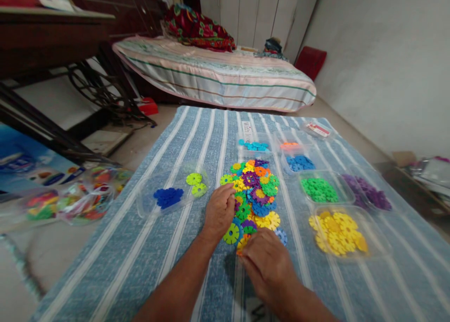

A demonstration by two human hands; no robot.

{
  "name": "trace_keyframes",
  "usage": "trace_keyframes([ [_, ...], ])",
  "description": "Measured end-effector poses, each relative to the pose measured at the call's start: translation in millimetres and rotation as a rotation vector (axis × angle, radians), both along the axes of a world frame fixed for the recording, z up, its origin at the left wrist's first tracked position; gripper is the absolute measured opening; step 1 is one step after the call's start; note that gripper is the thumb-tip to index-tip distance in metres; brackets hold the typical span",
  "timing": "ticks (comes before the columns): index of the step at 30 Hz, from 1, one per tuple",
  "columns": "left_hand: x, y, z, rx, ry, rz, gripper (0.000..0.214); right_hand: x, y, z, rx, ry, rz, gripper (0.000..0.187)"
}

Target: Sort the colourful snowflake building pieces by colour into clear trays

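A colourful cluster of notched plastic flower discs (pixel 260 195) lies in the middle of the cloth, its pieces overlapping and apparently joined. My left hand (pixel 220 210) presses against the cluster's left side, fingers bent together on its edge. At the near end, my right hand (pixel 270 256) is closed in a pinch on an orange flower disc (pixel 240 253), beside a yellow disc; its fingertips are partly hidden. A lime green disc (pixel 231 234) shows between the hands. To the left, a clear tray (pixel 142 205) holds dark blue discs (pixel 168 198) and lime discs (pixel 194 178).
On the right stand clear trays of yellow discs (pixel 339 233), green discs (pixel 319 190), purple discs (pixel 369 190) and blue discs (pixel 299 163). Light blue discs (pixel 256 146) and orange discs (pixel 289 145) are farther back. Bagged pieces (pixel 84 202) lie left; a bed (pixel 218 78) stands beyond.
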State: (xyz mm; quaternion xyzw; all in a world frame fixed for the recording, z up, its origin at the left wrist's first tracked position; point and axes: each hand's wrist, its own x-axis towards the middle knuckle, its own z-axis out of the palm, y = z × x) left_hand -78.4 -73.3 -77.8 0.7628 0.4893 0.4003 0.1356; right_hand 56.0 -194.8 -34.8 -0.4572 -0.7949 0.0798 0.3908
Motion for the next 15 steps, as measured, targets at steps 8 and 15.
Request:
trace_keyframes([
  [8,-1.2,0.4,1.8,0.012,0.026,-0.001,0.023,49.8,17.0,14.7,-0.066,-0.056,-0.199,0.016],
  [15,-2.4,0.7,-1.6,0.032,0.001,0.006,0.023,115.0,108.9,55.0,0.015,-0.253,-0.501,0.022],
])
